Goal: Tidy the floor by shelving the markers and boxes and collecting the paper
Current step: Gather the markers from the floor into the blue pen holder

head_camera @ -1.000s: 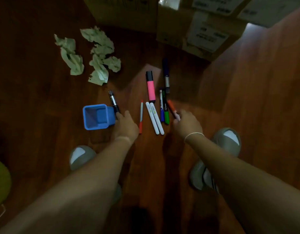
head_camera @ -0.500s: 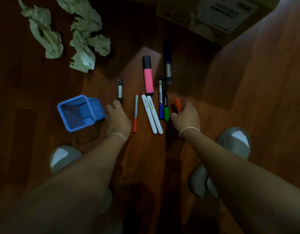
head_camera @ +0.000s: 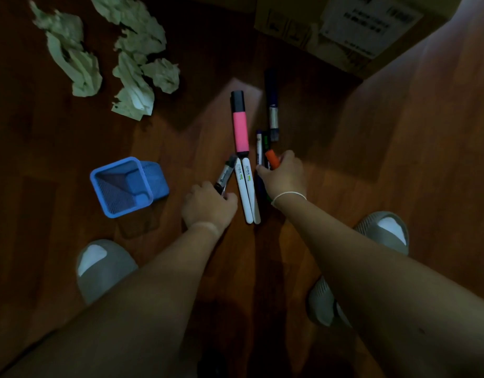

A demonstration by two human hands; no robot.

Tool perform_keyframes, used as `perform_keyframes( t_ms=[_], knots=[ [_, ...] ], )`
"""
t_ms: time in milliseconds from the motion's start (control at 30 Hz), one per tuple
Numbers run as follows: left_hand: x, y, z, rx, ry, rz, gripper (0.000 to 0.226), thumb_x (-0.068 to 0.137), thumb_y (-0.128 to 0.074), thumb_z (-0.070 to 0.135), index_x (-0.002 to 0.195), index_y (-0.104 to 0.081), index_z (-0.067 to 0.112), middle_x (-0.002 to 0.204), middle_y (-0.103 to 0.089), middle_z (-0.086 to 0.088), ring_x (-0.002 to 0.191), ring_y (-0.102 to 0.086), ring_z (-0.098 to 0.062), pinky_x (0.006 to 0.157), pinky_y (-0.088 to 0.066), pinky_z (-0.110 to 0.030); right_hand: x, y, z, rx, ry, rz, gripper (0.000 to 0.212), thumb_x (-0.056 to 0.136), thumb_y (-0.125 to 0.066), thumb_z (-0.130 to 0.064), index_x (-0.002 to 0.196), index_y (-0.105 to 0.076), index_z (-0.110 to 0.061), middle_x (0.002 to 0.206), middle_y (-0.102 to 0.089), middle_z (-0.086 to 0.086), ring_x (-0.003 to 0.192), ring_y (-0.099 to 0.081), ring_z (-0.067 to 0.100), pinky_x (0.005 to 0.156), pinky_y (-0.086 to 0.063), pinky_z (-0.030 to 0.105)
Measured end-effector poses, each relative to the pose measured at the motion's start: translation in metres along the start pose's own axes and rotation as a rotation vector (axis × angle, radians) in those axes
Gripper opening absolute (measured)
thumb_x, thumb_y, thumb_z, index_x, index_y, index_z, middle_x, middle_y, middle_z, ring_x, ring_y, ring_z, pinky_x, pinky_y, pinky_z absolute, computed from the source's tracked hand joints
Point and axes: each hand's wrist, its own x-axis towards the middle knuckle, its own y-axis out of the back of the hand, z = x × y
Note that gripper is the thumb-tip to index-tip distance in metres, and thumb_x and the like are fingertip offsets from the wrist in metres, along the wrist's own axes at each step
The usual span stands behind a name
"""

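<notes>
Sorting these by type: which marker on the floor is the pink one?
The pink highlighter, black-capped, lying above the two white markers; it is the widest one, and neither hand touches it.

floor [head_camera: 398, 173]: glossy wood | paper [head_camera: 137, 77]: crumpled | holder [head_camera: 126, 186]: blue mesh

Dark brown wood floor [head_camera: 398, 165], planks running away from the camera, a paler patch of light near the middle. Blue mesh pen holder [head_camera: 126, 186] standing upright on the floor at left of centre, square mouth open to the camera, nothing visible inside. Two grey slippers with pale toes planted on the boards: left slipper [head_camera: 101, 266] below the pen holder, right slipper [head_camera: 385, 230] at the far side, partly hidden.
</notes>
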Motion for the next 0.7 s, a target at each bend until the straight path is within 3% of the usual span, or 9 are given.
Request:
perform_keyframes(
  t_ms=[133,267,367,500,533,600,700],
  knots=[
    [-0.001,-0.003,0.004,-0.046,-0.067,0.078,0.062,0.081,-0.056,0.052,0.125,-0.042,0.01,0.126,-0.048,-0.015,0.116,-0.049,-0.033,0.088,-0.044,-0.041,0.001,-0.004,0.002,-0.159,0.03,0.003,0.046,0.082,-0.065,-0.024,0.122,-0.045,-0.009,0.125,-0.049,0.013,0.114,-0.052,0.03,0.092,-0.045,0.039],
    [-0.002,-0.009,0.008,-0.109,-0.105,0.09,0.074,0.076,-0.065,0.054,0.13,-0.037,0.012,0.129,-0.042,-0.013,0.119,-0.045,-0.032,0.092,-0.044,-0.042,0.002,-0.001,0.009,-0.219,-0.025,0.007,0.04,0.081,-0.063,-0.027,0.115,-0.058,-0.008,0.117,-0.062,0.013,0.109,-0.059,0.031,0.091,-0.05,0.039],
    [-0.002,-0.012,0.014,-0.16,-0.119,0.088,0.077,0.075,-0.069,0.051,0.132,-0.035,0.011,0.131,-0.041,-0.013,0.12,-0.044,-0.031,0.093,-0.044,-0.039,0.0,0.008,0.013,-0.145,-0.054,-0.019,0.033,0.081,-0.059,-0.026,0.111,-0.06,-0.012,0.105,-0.065,0.01,0.096,-0.064,0.03,0.084,-0.053,0.039],
    [-0.004,-0.017,0.022,-0.243,-0.121,0.136,0.088,0.073,-0.068,0.055,0.14,-0.028,0.013,0.134,-0.038,-0.013,0.123,-0.043,-0.031,0.097,-0.041,-0.039,0.0,0.02,0.014,0.076,0.042,0.038,0.012,0.08,-0.056,-0.021,0.092,-0.058,-0.02,0.078,-0.058,0.001,0.077,-0.061,0.024,0.08,-0.054,0.045],
    [-0.005,-0.018,0.024,-0.236,-0.124,0.143,0.094,0.072,-0.067,0.057,0.143,-0.024,0.014,0.135,-0.037,-0.013,0.124,-0.041,-0.031,0.098,-0.039,-0.039,0.002,0.023,0.01,0.127,0.071,0.068,0.018,0.081,-0.056,-0.021,0.098,-0.06,-0.02,0.081,-0.06,0.002,0.078,-0.061,0.023,0.081,-0.054,0.046],
    [-0.008,-0.022,0.028,-0.177,-0.137,0.143,0.104,0.07,-0.067,0.06,0.148,-0.015,0.016,0.137,-0.034,-0.013,0.125,-0.039,-0.03,0.1,-0.038,-0.039,0.008,0.032,0.0,0.149,0.106,0.117,0.041,0.083,-0.057,-0.019,0.124,-0.054,-0.017,0.107,-0.062,0.006,0.097,-0.061,0.024,0.089,-0.052,0.043],
    [-0.01,-0.027,0.034,-0.122,-0.113,0.14,0.108,0.071,-0.071,0.053,0.15,-0.008,0.016,0.14,-0.032,-0.013,0.126,-0.038,-0.031,0.101,-0.038,-0.041,0.027,0.045,-0.016,0.115,0.121,0.173,0.044,0.087,-0.056,-0.016,0.13,-0.047,-0.01,0.124,-0.055,0.012,0.11,-0.057,0.027,0.094,-0.05,0.039]
  ],
)
